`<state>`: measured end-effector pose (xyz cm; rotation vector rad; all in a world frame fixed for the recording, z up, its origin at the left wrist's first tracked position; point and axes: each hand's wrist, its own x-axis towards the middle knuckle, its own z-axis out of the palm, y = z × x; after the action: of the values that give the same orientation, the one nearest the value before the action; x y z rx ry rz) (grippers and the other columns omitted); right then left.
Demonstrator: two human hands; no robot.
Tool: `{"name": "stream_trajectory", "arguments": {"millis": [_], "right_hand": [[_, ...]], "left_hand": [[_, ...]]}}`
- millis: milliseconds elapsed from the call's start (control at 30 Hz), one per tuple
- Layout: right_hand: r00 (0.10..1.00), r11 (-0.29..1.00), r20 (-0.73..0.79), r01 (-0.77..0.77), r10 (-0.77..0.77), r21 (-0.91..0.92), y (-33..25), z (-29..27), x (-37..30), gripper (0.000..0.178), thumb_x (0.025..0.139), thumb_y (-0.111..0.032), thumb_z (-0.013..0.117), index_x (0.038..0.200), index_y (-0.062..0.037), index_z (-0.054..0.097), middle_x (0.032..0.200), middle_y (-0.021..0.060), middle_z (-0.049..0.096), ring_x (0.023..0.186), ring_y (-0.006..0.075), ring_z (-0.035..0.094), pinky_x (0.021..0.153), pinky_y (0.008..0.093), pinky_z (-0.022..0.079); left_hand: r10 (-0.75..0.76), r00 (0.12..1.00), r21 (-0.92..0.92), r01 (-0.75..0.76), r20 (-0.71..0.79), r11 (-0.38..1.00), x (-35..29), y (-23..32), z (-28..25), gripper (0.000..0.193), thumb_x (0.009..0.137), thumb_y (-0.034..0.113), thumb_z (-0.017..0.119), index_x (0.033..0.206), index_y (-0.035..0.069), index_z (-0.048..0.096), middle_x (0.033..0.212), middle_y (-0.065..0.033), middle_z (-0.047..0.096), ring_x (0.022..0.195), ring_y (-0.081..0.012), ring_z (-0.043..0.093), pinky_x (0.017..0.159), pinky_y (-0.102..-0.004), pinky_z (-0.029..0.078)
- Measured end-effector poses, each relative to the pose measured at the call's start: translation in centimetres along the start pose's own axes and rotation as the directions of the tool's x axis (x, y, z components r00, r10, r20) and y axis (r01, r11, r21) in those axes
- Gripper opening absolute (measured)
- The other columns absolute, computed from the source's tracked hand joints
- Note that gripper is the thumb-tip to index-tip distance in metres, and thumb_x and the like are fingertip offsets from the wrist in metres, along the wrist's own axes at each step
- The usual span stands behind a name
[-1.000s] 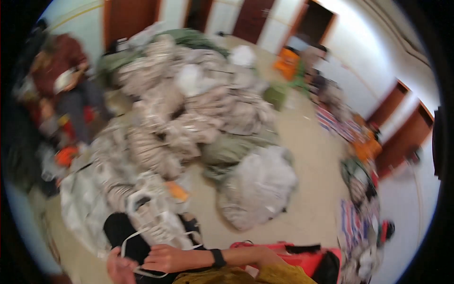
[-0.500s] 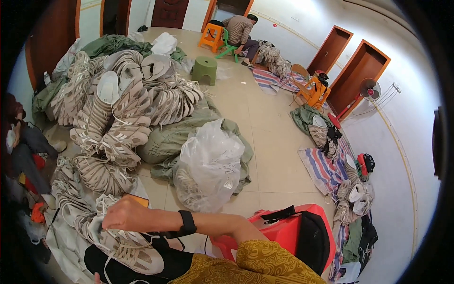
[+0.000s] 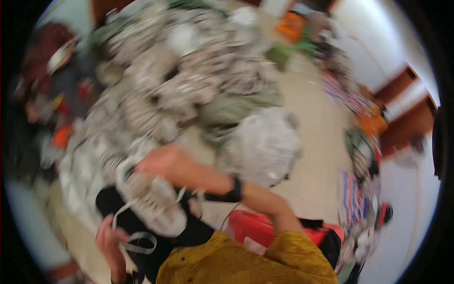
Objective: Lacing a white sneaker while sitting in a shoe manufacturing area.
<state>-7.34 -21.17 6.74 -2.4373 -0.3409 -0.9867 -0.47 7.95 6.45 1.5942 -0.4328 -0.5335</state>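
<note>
Motion blur smears the whole view, so fine detail is hard to read. The right hand (image 3: 163, 163) reaches across the body from the right, a black wristband (image 3: 234, 191) on its forearm, and rests on the top of a pale woven shoe upper (image 3: 153, 206); the fingers seem to curl over its upper edge, though whether they truly grip it I cannot tell through the blur. The left hand (image 3: 109, 241) sits low at the bottom left, closed around a loose white lace (image 3: 139, 239) that loops out from the shoe upper just above it. The shoe upper lies tilted over the lap, against black cloth (image 3: 142, 225), between the two hands. A mustard-yellow sleeve (image 3: 246, 258) fills the lower centre of the view. Behind the right forearm stands a red container (image 3: 257, 229) on the floor. Just beyond it sits a bulging whitish plastic bag (image 3: 262, 144), and past that a large heap of pale shoe uppers (image 3: 184, 80) spreads across the upper left and centre. The tan floor (image 3: 317, 142) runs up the right side, where striped cloths and bundles (image 3: 359, 203) lie along the white wall. An orange stool (image 3: 291, 26) shows far off at the top, blurred.
</note>
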Motion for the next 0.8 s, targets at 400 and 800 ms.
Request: {"name": "stream_trajectory", "arguments": {"millis": [400, 800], "right_hand": [[0.967, 0.97, 0.234, -0.146, 0.099, 0.193, -3.1, 4.9, -0.2, 0.011, 0.065, -0.005, 0.07, 0.075, -0.0061, 0.065, 0.07, 0.0039, 0.062, 0.068, 0.02, 0.059, 0.06, 0.03, 0.041], [0.973, 0.999, 0.229, 0.009, 0.0, -0.036, -0.6, 8.2, -2.6, 0.01, 0.061, -0.007, 0.063, 0.071, -0.0071, 0.062, 0.069, 0.0026, 0.057, 0.078, 0.0194, 0.056, 0.07, 0.0338, 0.042]], "left_hand": [[0.521, 0.771, 0.617, -0.62, 0.366, 0.485, 2.8, -1.2, 3.5, 0.022, 0.075, 0.001, 0.055, 0.096, -0.001, 0.059, 0.096, -0.0139, 0.06, 0.096, -0.0299, 0.057, 0.084, -0.0378, 0.045], [0.512, 0.631, 0.672, -0.729, 0.584, 0.131, 6.2, -4.4, 4.8, 0.019, 0.067, 0.005, 0.056, 0.086, 0.001, 0.056, 0.096, -0.0141, 0.058, 0.108, -0.029, 0.051, 0.094, -0.0441, 0.038]]}}
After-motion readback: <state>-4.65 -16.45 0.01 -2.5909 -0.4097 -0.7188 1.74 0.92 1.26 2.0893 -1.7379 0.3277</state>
